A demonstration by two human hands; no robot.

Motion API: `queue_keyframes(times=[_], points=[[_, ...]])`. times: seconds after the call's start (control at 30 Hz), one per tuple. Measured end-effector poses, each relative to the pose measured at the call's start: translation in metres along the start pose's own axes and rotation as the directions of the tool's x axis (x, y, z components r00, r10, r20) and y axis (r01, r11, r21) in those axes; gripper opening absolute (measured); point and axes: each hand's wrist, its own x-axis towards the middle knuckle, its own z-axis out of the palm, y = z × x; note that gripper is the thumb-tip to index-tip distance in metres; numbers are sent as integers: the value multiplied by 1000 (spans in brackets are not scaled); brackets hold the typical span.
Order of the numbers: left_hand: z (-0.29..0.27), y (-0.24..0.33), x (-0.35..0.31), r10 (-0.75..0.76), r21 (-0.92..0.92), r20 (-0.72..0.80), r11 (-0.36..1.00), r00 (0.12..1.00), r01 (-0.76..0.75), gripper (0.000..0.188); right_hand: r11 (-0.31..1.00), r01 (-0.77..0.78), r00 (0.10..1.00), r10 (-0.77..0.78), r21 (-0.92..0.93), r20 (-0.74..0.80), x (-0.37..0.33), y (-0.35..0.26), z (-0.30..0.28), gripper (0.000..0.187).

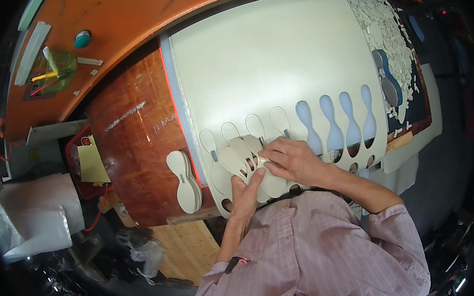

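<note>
Several pale cream insole-shaped pieces (231,158) are fanned out over the near edge of a large cream sheet (263,55). My left hand (245,199) grips the fan from the near side, thumb on top. From the right, my right hand (294,159) has its bent fingers closed at the narrow middle of the pieces; its fingertips are partly hidden. Small dark slots show in the pieces. Just beyond the hands, more insole outlines (255,125) are cut into the sheet. To the right, insole-shaped holes (307,120) show the blue-grey board beneath.
A stack of insole pieces (186,182) lies on the brown wooden board (134,129) at left. At right, a blue insole-shaped cutting die (392,81) rests beside a heap of pale scraps (379,23). An orange shelf (119,23) runs along the back, holding a yellow-green container (62,64).
</note>
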Motion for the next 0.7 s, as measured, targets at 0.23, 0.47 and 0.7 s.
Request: queue_keyframes(times=[0.23,0.47,0.7], points=[[-17,-2,-1,22,303,174,950,984,-75,25,996,-80,964,64,-51,-260,6,6,7,5],[-28,13,-2,-101,-260,122,957,987,130,51,798,-558,827,557,227,77,-45,-19,-64,15],[-10,6,14,-66,-263,119,960,991,95,47,746,-554,821,564,370,94,-45,-37,-18,25]])
